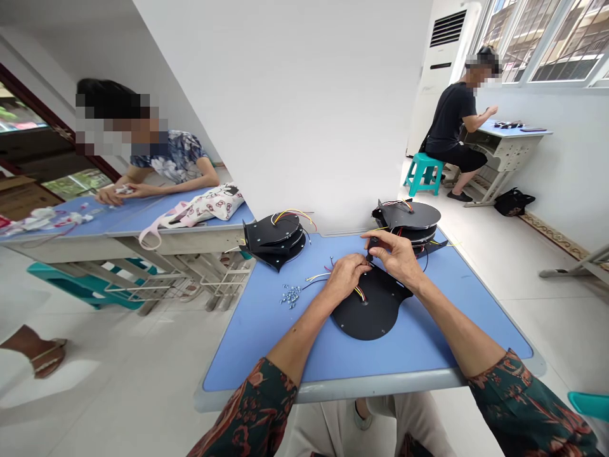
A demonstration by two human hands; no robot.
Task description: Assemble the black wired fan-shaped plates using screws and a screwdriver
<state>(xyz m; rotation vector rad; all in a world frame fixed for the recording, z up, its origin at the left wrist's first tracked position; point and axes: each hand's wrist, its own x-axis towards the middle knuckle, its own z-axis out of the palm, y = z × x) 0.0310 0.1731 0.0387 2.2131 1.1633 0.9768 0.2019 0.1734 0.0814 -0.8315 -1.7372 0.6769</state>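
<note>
A black round-ended plate (366,314) lies on the blue desk in front of me, with several coloured wires (360,292) coming out of its middle. My right hand (392,255) is closed around the dark handle of a screwdriver (372,246), held upright over the plate's far edge. My left hand (346,277) rests at that same edge, fingers bent and pressed together near the tool's tip. Whatever its fingertips pinch is hidden. Left of my left hand lies a small pile of silvery screws (290,296) on the desk.
One stack of black plates (276,236) stands at the desk's back left, another stack (413,219) at the back right, both with loose wires. A white wall (304,114) rises behind the desk (266,355). Two people sit at other desks, left and far right.
</note>
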